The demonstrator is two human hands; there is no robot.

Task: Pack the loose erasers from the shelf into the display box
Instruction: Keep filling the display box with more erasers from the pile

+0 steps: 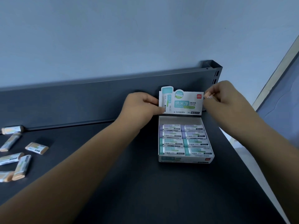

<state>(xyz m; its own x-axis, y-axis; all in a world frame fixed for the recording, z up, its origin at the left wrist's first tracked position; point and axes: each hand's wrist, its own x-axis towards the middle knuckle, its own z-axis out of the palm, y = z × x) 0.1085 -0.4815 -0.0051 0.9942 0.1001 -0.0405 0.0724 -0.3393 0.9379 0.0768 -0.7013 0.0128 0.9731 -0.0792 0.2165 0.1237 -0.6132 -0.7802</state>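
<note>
A white display box [185, 159] stands on the dark shelf [129, 175], right of centre. Its printed lid flap [181, 102] is raised upright at the back. Inside lie rows of purple and teal erasers [184, 139]. My left hand [142, 107] pinches the flap's left edge. My right hand [223, 96] pinches the flap's top right corner. Several loose orange erasers [21, 167] lie scattered at the shelf's far left, apart from both hands.
The shelf's raised back rail [97, 88] runs behind the box, against a pale blue wall. The shelf's right edge [242, 159] drops off close to the box. Dark shelf surface lies between the loose erasers and the box.
</note>
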